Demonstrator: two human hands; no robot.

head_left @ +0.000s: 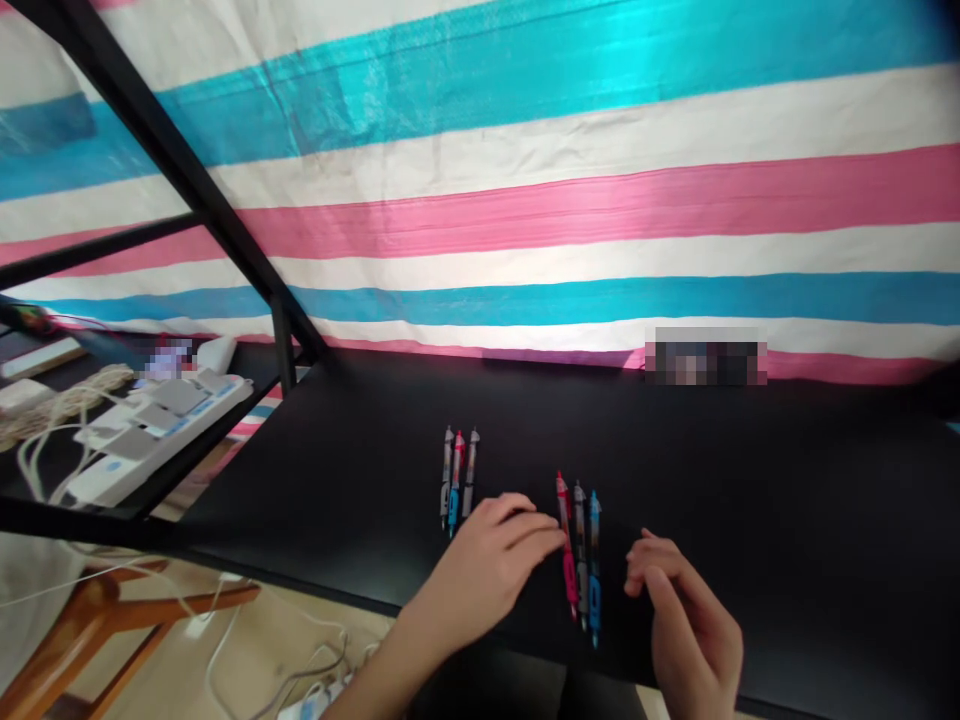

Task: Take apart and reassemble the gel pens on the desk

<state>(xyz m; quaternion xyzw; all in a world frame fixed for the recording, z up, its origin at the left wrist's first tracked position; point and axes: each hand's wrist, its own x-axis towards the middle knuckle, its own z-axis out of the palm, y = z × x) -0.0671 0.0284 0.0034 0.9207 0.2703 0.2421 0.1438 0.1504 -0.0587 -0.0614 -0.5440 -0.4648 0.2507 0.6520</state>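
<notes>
Three pens lie side by side on the black tabletop [315,480]: a red pen [567,550], a grey pen [580,550] and a blue pen [595,560]. My left hand [499,560] reaches in from their left, fingers stretched out, the fingertips at the red pen's side; whether they touch it I cannot tell. To the right of the blue pen, my right hand [690,615] is loosely curled, with nothing visible in it. Beyond my left hand lies a second group: a grey pen [446,480], a pen with a red top and blue grip [456,485], and another grey pen [470,470].
A striped sheet [562,210] hangs behind the table. A blurred-out dark object [705,358] sits at the back edge. On the left are a black metal frame [187,190], a white power strip [165,430] with plugs and cables, and a wooden chair [112,630] below.
</notes>
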